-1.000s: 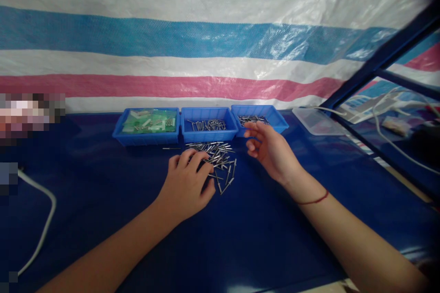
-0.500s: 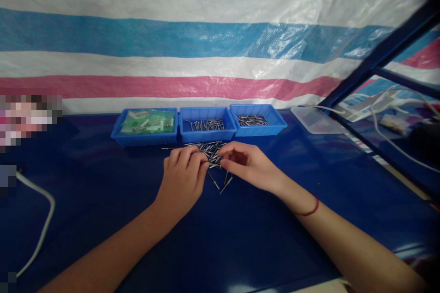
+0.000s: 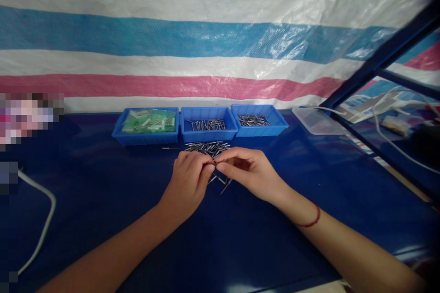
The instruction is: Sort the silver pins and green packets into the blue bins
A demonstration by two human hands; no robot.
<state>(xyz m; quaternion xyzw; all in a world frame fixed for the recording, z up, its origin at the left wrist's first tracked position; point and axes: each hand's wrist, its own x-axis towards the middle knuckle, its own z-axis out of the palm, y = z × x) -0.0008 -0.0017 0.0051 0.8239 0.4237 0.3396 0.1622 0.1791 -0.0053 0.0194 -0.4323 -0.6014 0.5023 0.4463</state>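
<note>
Over the near side of a loose pile of blind rivets (image 3: 206,147), my left hand (image 3: 190,176) and my right hand (image 3: 249,169) meet at the fingertips. Each is closed in a pinch of thumb and forefinger. A tiny dark bit shows where the tips come together, too small to name. The left hand's other fingers curl over the pile's near left edge. Just below the fingertips, a few stray rivets (image 3: 225,186) lie on the blue table (image 3: 220,242). One more rivet (image 3: 171,148) lies left of the pile.
Behind the pile stand three blue bins: the left bin (image 3: 147,139) holds green-wrapped packs, the middle bin (image 3: 209,136) and right bin (image 3: 263,131) hold loose rivets. A clear plastic lid (image 3: 318,122) lies right. A white cable (image 3: 48,224) runs at left; a dark metal frame (image 3: 378,62) stands right.
My hands have come together: the left moved right and the right moved slightly left, so their fingertips now meet. The left thumb and forefinger have pulled toward me from the pile.
</note>
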